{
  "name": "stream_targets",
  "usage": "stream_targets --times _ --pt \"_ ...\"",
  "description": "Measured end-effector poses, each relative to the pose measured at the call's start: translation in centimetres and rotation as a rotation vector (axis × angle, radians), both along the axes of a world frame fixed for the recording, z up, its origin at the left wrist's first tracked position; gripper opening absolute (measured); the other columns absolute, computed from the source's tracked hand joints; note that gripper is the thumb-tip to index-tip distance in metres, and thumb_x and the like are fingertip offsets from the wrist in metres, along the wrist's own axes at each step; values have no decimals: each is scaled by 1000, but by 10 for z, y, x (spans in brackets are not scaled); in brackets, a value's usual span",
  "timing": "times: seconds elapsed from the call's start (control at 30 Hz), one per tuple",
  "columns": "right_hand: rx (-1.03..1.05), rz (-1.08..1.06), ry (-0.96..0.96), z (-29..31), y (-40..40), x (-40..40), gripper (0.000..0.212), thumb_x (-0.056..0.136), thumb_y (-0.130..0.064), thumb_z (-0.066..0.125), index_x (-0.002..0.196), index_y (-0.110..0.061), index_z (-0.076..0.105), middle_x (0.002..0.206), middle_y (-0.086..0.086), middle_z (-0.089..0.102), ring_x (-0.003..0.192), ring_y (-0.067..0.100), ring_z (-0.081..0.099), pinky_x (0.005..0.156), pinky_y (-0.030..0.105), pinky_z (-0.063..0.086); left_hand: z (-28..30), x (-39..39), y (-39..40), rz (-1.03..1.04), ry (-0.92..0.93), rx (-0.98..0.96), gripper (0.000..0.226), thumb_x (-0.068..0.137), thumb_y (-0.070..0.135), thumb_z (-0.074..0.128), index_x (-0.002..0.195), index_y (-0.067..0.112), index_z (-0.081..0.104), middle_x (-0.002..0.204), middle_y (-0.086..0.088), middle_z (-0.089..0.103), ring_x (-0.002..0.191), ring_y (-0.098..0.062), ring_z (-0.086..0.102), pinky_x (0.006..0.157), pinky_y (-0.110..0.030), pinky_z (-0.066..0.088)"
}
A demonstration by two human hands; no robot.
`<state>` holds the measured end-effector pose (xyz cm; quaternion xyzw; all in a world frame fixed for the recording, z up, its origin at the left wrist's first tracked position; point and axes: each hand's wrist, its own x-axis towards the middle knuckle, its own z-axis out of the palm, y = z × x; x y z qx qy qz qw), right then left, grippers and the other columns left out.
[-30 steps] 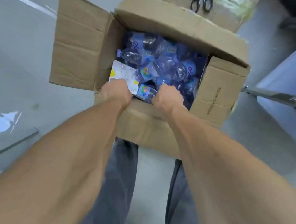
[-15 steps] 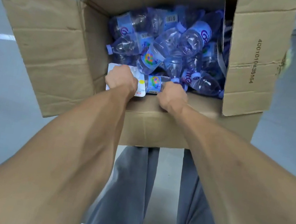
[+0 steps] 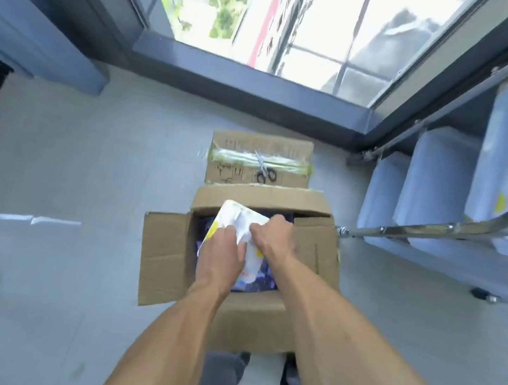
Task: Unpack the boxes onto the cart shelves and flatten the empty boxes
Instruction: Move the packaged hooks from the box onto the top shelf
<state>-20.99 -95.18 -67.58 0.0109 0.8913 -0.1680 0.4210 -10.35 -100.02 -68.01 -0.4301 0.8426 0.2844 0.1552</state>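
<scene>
So a second earlier both hands were down at the near rim of the open brown cardboard box, knuckles over the bottles; by this frame the view had swung up and a flat white plastic-wrapped pack with yellow marks had come up out of it, held just above the opening at about 12 o'clock from my knees. Left hand was curled round the pack's near edge; right hand pinched its right side, fingers bent over the wrapper. My read: first item was out, nothing shelved yet; the box was still far from empty, so flattening was a long way off.

The metal cart with pale blue shelves sat at 2 o'clock, cut off by the frame edge. A second, taped cardboard box lay beyond at 12, with black-handled scissors on top. Bottles under the pack were mostly hidden, just dark blue bits; couldn't read the pack's print at all.
</scene>
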Motion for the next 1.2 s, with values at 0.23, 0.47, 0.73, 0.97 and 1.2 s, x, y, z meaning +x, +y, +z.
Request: stream_targets --times 0.23,0.47,0.73,0.97,1.2 --pt "-18 9 332 202 46 -71 30 90 -24 51 110 -11 69 113 11 69 104 30 65 79 31 49 185 -92 40 -106 335 -37 37 98 33 52 68 15 40 73 -15 59 72 -40 56 56 -37 31" --pt "48 -26 543 303 151 -172 22 94 -18 54 111 -11 68 115 10 68 106 29 65 79 32 47 301 -212 99 -510 374 -259 16 93 17 47 107 14 54 99 -12 65 86 -37 63 63 -36 35" --pt "230 -83 545 272 302 -331 30 96 -8 45 115 -11 68 120 9 65 109 29 64 81 34 48 284 -350 204 -395 193 -280 40 91 15 56 129 14 44 118 -14 50 104 -34 54 76 -41 42" --pt "221 25 404 198 340 -442 28 98 -13 48 122 -13 62 125 7 61 112 26 62 74 32 43 222 -437 261 -311 18 -211 32 96 21 51 125 10 41 120 -20 48 108 -40 52 85 -47 43" --pt "116 126 288 121 303 -486 29 92 -9 52 118 -15 64 123 6 63 114 25 61 75 32 37 179 -464 248 -132 -1 -268 37 102 31 36 132 10 38 117 -24 47 104 -44 52 80 -49 43"
